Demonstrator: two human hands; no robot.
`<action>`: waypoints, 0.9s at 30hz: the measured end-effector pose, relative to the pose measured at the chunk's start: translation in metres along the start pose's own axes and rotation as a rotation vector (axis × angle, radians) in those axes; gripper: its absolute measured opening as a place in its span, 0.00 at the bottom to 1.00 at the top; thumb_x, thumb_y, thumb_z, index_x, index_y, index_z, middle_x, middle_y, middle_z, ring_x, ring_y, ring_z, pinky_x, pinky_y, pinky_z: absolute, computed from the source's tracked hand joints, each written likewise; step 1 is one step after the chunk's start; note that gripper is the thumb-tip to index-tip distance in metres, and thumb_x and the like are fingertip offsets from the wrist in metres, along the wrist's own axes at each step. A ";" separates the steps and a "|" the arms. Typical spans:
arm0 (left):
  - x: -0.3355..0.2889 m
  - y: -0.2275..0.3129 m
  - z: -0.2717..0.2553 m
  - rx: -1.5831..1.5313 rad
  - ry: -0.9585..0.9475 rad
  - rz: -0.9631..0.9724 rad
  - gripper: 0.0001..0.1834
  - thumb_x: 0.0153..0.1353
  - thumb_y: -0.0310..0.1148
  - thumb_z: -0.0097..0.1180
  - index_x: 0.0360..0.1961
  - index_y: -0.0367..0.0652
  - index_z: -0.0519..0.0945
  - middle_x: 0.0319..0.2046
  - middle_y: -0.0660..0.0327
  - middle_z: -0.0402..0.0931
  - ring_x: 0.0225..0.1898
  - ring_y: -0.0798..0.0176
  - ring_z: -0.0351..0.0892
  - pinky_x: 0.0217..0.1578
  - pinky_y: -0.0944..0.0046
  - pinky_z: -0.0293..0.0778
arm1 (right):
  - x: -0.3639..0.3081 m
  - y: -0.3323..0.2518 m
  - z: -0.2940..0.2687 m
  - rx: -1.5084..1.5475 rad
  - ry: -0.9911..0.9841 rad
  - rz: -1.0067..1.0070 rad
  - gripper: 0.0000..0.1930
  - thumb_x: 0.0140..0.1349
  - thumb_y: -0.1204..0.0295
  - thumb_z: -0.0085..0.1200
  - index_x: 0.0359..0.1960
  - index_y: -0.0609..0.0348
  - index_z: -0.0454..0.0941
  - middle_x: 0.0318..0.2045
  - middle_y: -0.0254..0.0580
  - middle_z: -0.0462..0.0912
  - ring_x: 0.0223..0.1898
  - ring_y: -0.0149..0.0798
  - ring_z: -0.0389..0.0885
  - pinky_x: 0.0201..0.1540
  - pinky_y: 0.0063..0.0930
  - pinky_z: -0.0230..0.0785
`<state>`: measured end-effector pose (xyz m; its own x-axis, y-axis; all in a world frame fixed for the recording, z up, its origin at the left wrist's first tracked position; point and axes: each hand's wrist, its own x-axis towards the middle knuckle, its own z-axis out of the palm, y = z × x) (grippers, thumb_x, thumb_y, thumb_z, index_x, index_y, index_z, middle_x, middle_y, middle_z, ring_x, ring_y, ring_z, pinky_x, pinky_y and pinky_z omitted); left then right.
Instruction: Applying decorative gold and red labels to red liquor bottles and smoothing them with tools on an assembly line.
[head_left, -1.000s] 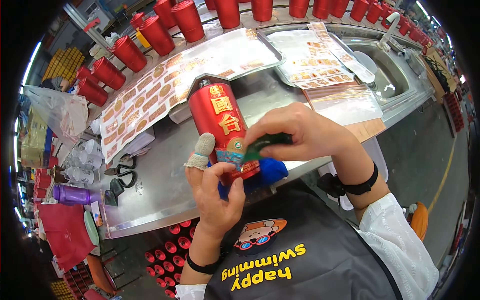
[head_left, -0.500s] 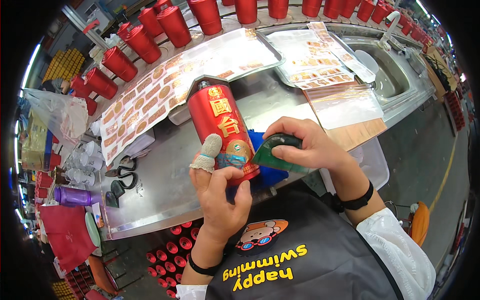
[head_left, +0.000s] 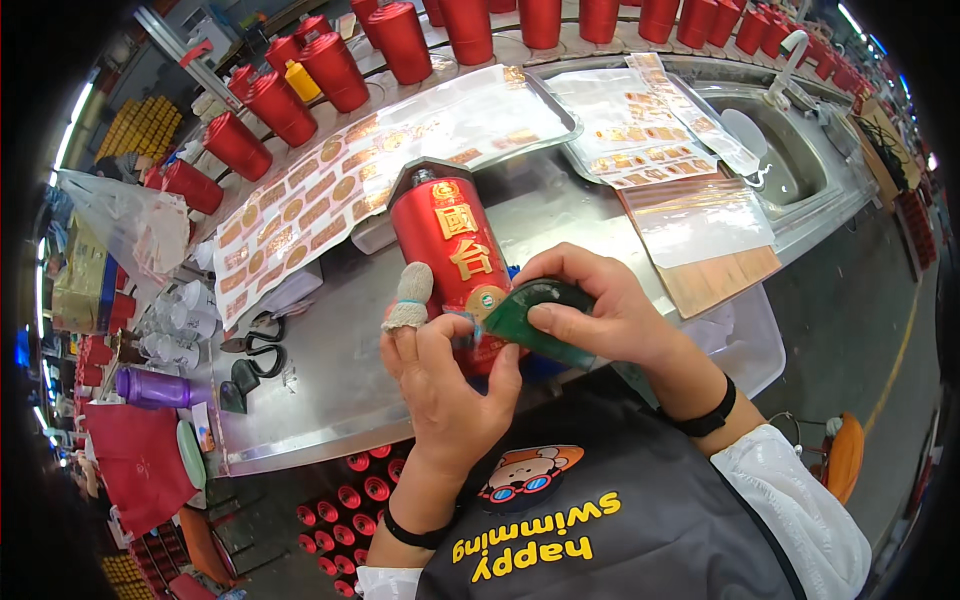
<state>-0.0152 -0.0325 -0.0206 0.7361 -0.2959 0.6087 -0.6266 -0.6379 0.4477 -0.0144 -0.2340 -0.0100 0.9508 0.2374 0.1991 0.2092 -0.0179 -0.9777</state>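
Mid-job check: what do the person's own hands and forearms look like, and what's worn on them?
The left hand wears a pale grey knitted finger cover with a thin blue-green ring; the right hand shows no glove. Each forearm has a narrow black band, left and right. White fabric sleeves sit above; the right looks textured.

Bright overall illumination. Tube light [head_left: 74,124] streaks the left rim. Glare noted on steel worktop [head_left: 556,222]; sticker sheet [head_left: 450,125] partly washed out. Red bottle [head_left: 435,225] carries soft highlights. Fisheye curvature pronounced; corners black, periphery soft.
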 end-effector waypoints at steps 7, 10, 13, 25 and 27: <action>0.003 -0.006 -0.009 -0.125 0.038 -0.064 0.07 0.54 0.26 0.57 0.32 0.37 0.72 0.57 0.37 0.70 0.59 0.41 0.66 0.62 0.48 0.53 | 0.002 -0.009 -0.006 -0.318 0.052 -0.195 0.18 0.64 0.79 0.51 0.57 0.63 0.70 0.55 0.49 0.75 0.55 0.34 0.75 0.54 0.25 0.69; 0.004 -0.005 -0.012 -0.109 0.045 -0.050 0.05 0.55 0.24 0.56 0.32 0.37 0.72 0.58 0.37 0.70 0.59 0.41 0.66 0.62 0.49 0.55 | 0.020 -0.009 0.002 -0.527 -0.035 -0.475 0.20 0.59 0.81 0.54 0.55 0.60 0.73 0.63 0.54 0.67 0.62 0.47 0.69 0.59 0.34 0.66; 0.004 -0.006 -0.014 -0.145 0.033 -0.073 0.05 0.55 0.23 0.56 0.32 0.38 0.73 0.58 0.37 0.70 0.59 0.41 0.67 0.61 0.50 0.56 | 0.036 -0.018 0.022 -0.680 -0.081 -0.635 0.17 0.52 0.80 0.59 0.46 0.61 0.77 0.62 0.54 0.67 0.60 0.55 0.69 0.59 0.41 0.66; -0.006 -0.017 -0.023 -0.483 0.031 -0.180 0.06 0.55 0.23 0.53 0.34 0.40 0.71 0.61 0.40 0.65 0.62 0.48 0.64 0.64 0.54 0.52 | 0.046 -0.023 0.035 -0.703 -0.092 -0.676 0.08 0.46 0.79 0.62 0.27 0.59 0.75 0.51 0.49 0.72 0.52 0.54 0.72 0.53 0.42 0.69; -0.005 -0.017 -0.023 -0.557 0.070 -0.209 0.08 0.53 0.24 0.56 0.34 0.39 0.71 0.56 0.41 0.68 0.57 0.45 0.66 0.61 0.51 0.54 | 0.046 -0.024 0.035 -0.703 -0.092 -0.674 0.08 0.46 0.79 0.62 0.27 0.59 0.75 0.51 0.49 0.72 0.51 0.54 0.72 0.53 0.42 0.69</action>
<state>-0.0140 -0.0033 -0.0159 0.8513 -0.1446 0.5043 -0.5244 -0.2027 0.8270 0.0162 -0.1885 0.0197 0.5671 0.4842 0.6663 0.8188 -0.4188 -0.3925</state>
